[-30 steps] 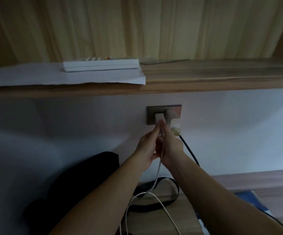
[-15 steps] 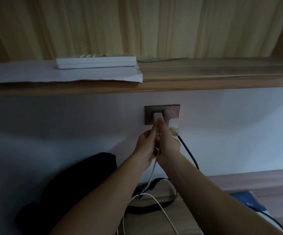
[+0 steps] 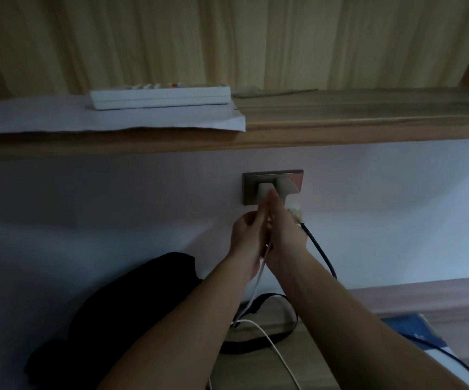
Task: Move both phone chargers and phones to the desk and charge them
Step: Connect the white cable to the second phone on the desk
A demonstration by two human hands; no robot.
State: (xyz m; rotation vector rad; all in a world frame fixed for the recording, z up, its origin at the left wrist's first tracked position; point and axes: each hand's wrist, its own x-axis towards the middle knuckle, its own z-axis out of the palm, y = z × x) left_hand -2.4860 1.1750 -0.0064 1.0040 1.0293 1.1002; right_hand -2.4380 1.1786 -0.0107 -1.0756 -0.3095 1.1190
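Observation:
Two white chargers sit in the dark wall socket (image 3: 272, 188) under the shelf. Both hands are raised to the left charger (image 3: 263, 191). My left hand (image 3: 248, 239) and my right hand (image 3: 283, 235) are pressed close together, and their fingertips pinch the charger's lower end. Its white cable (image 3: 257, 282) drops between my wrists to the desk (image 3: 258, 370). The right charger (image 3: 287, 189) carries a black cable (image 3: 321, 253) that runs down to the right. No phone is in view.
A wooden shelf (image 3: 368, 125) overhangs the socket, with a white remote (image 3: 160, 97) lying on paper (image 3: 109, 119). A black bag (image 3: 132, 311) leans on the wall at the left, its strap (image 3: 281, 336) on the desk. A blue book (image 3: 413, 330) lies at the right.
Both hands stay at the left charger; their fingertips have crept slightly higher on it. The view has shifted a little.

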